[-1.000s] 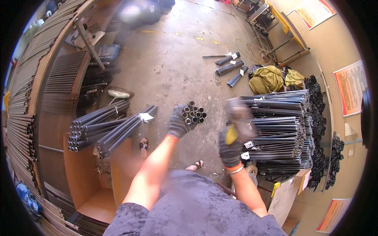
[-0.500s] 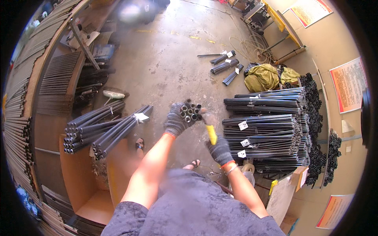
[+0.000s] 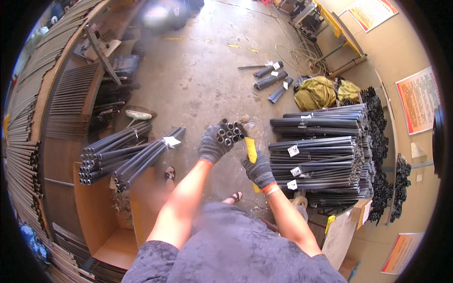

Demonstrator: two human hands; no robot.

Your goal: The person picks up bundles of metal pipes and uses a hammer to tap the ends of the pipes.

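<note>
My left hand (image 3: 213, 144), in a dark grey knit glove, is wrapped round a bundle of black tubes (image 3: 229, 133) that stands on end with the open ends facing up. My right hand (image 3: 258, 169), gloved the same way, is closed round the yellow handle of a hammer (image 3: 251, 149). The hammer's head is up against the right side of the tube ends; its exact shape is hard to make out. The lower part of the bundle is hidden below its top ends.
Tied bundles of black tubes (image 3: 316, 127) with white tags are stacked at the right. More bundles (image 3: 113, 146) rest over a cardboard box (image 3: 101, 221) at the left. Smaller bundles (image 3: 270, 80) lie on the floor ahead, near an olive-green sack (image 3: 315, 93). Racks of rods (image 3: 21, 155) line the left.
The hammer and my right hand have shifted slightly left, bringing the head closer against the tube ends. My left hand keeps its hold on the bundle.
</note>
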